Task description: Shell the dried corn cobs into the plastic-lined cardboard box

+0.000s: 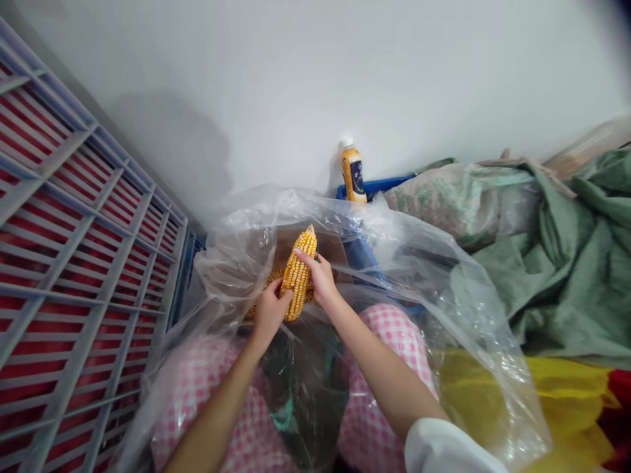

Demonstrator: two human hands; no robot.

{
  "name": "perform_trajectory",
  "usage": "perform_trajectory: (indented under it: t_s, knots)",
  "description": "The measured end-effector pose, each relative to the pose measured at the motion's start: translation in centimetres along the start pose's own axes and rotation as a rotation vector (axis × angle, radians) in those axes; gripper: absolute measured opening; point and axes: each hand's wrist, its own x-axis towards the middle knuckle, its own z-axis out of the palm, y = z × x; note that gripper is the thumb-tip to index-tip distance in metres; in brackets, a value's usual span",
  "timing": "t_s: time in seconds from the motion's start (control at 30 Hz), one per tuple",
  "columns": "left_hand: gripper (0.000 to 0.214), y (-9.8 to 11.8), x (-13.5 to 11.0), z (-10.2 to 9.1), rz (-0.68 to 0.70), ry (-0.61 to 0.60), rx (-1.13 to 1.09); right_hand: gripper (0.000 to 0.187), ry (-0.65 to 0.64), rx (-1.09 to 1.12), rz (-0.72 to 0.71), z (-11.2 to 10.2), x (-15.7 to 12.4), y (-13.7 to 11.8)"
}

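A yellow ear of corn is held tilted, its pointed tip up and away from me. My left hand closes on its lower left side, thumb against the kernels. My right hand grips the upper right side, with the thumb laid across the front; a small dark thing shows beside its fingers, too hidden to name. Under the ear, more corn lies in a cardboard box lined with a clear plastic bag. My hands hide part of that corn.
On the left stands a grey-blue plastic crate with red showing through its slats. A yellow bottle stands by the wall at a blue crate. Green sacking and a yellow bag lie on the right.
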Motion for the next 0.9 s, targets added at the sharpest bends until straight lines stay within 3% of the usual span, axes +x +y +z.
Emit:
perform_trajectory:
  t_s: [0.33, 0.53, 0.9]
  knots:
    - [0.047, 0.9, 0.4, -0.9, -0.109, -0.133, -0.275, 0.034, 0.030, 0.044, 0.044, 0.0, -0.1, -1.1]
    - [0.044, -0.1, 0.2, -0.4, 0.038, -0.014, -0.026, 0.037, 0.031, 0.050, 0.062, 0.1, 0.0, -1.0]
    - [0.041, 0.1, -0.1, 0.1, 0.019, 0.063, -0.016, 0.037, 0.017, 0.060, 0.030, 0.3, -0.1, -0.6]
